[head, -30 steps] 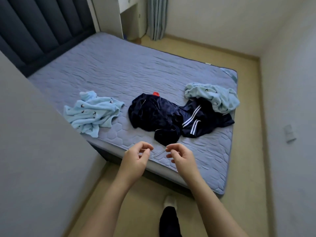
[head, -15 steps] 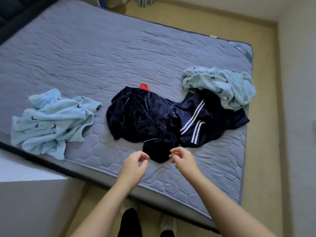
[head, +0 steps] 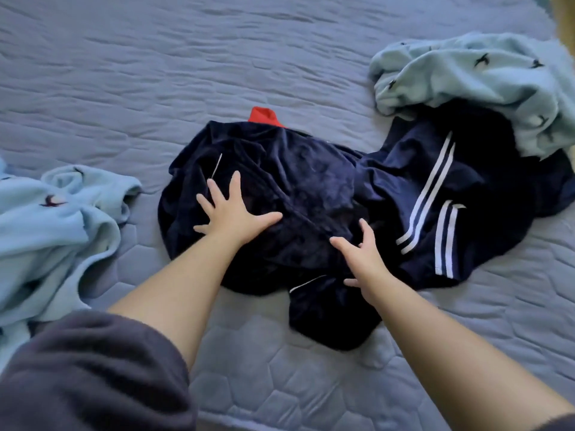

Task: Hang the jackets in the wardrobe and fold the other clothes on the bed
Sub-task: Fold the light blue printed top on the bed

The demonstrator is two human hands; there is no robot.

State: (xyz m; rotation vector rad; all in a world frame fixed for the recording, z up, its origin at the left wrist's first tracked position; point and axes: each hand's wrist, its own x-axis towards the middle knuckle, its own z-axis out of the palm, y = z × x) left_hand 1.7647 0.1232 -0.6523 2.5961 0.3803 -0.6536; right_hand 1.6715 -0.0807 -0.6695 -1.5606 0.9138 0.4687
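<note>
**Both hands open over the navy heap**

Nearest on my feed, a dark grey sleeve point(head: 93, 368) fills the lower left, above the near edge of the quilted grey-blue mattress point(head: 280, 377). Both bare forearms reach in across that edge. The right hand point(head: 362, 256) is over the near part of the navy velvet garment point(head: 295, 181), fingers spread and slightly bent. I cannot tell whether the fingertips touch the cloth. The left hand point(head: 231, 213) lies a little farther in, palm down on the same garment, fingers and thumb fanned wide and straight, pinching nothing.

That garment sits crumpled about midway along the near edge, a short way in, with a red patch point(head: 264, 115) at its far side. Against its right side lies a navy striped garment point(head: 435, 197), bunched toward the right edge. A light blue fleece point(head: 46, 244) with small dark bird marks lies crumpled by the left edge, apart from the navy heap. A second fleece point(head: 466, 82) lies farther off, toward the far right corner, overlapping the striped garment's far part.
</note>
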